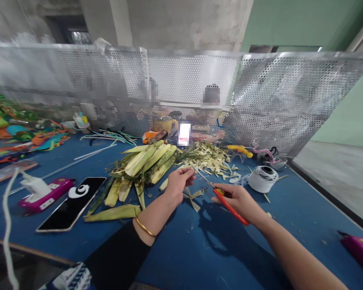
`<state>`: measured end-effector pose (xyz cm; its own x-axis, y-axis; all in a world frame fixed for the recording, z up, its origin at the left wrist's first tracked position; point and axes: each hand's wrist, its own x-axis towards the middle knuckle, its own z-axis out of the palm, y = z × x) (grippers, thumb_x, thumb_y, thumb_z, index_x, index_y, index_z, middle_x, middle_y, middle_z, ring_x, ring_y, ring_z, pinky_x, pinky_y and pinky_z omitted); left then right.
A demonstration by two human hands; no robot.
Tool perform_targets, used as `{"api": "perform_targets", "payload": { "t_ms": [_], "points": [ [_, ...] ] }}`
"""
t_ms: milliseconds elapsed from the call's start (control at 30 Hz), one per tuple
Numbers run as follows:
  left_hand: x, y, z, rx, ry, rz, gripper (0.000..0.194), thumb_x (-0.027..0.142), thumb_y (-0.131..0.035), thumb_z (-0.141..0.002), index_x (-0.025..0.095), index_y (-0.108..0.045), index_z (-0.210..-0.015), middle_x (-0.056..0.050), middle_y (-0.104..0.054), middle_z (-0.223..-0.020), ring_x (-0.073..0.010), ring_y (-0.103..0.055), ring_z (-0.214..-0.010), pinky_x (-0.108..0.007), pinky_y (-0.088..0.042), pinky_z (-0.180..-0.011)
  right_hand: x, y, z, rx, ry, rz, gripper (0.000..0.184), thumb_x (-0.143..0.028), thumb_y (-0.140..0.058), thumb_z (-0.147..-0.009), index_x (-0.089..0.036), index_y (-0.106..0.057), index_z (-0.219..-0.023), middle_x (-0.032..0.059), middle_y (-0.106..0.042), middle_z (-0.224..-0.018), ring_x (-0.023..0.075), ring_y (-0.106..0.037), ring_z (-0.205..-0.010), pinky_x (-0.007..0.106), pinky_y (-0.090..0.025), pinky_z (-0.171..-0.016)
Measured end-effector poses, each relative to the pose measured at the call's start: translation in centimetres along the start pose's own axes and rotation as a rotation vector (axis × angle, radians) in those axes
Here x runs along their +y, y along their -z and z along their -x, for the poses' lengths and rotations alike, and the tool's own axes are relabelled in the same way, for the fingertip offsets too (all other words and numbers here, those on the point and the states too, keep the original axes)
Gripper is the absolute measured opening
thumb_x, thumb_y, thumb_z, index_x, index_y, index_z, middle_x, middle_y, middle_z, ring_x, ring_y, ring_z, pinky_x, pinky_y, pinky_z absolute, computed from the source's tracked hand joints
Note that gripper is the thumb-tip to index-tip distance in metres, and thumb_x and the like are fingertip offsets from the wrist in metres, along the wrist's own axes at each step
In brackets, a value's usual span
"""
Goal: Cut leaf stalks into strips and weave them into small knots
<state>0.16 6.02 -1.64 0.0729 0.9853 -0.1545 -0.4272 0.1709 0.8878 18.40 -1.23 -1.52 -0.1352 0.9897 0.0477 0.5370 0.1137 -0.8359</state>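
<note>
My right hand (pixel 237 199) grips a pair of scissors (pixel 232 208) by their red handles, the blades pointing up and left. My left hand (pixel 179 182) is pinched close to the blade tips; what lies between its fingertips is too small to make out. Just under those fingers is a pale strip of corn husk (pixel 196 203), shaped like a small bow; I cannot tell whether it hangs from the hand or lies on the table. Left of it rests a pile of green-yellow corn husks (pixel 149 161). Behind the hands spreads a heap of cut husk pieces (pixel 210 157).
On the blue table (pixel 175 249), a spool of white string (pixel 262 180) stands right of the scissors. A phone (pixel 74 203) and a purple power strip (pixel 46 196) with a white plug lie left. A yellow-handled tool (pixel 240 150) sits before the perforated metal screen (pixel 187 74). People are behind it.
</note>
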Motion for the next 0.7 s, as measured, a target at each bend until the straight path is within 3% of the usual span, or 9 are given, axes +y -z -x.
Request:
{"api": "perform_targets", "payload": {
  "t_ms": [300,700],
  "points": [
    [0.8,-0.3,0.8,-0.051,0.064,0.041,0.012,0.016,-0.076,-0.070,0.013,-0.066,-0.076,-0.008,-0.074,-0.081,-0.0138,-0.069,-0.067,-0.018,-0.052,-0.054,-0.1,0.0,-0.4,0.219,-0.056,-0.084,0.064,-0.055,-0.070,-0.062,-0.014,-0.067,-0.111,-0.0013,-0.057,-0.062,0.0135,-0.046,-0.054,0.027,-0.038,-0.051],
    [1.3,-0.4,1.0,-0.043,0.023,0.052,0.013,0.010,-0.073,-0.068,0.014,-0.063,-0.075,-0.004,-0.071,-0.073,-0.0103,-0.064,-0.058,-0.021,-0.053,-0.060,-0.1,0.3,-0.2,0.106,-0.001,-0.058,0.064,-0.049,-0.071,-0.064,-0.017,-0.059,-0.118,-0.0045,-0.050,-0.066,0.0127,-0.047,-0.058,0.026,-0.042,-0.055]
  ]
}}
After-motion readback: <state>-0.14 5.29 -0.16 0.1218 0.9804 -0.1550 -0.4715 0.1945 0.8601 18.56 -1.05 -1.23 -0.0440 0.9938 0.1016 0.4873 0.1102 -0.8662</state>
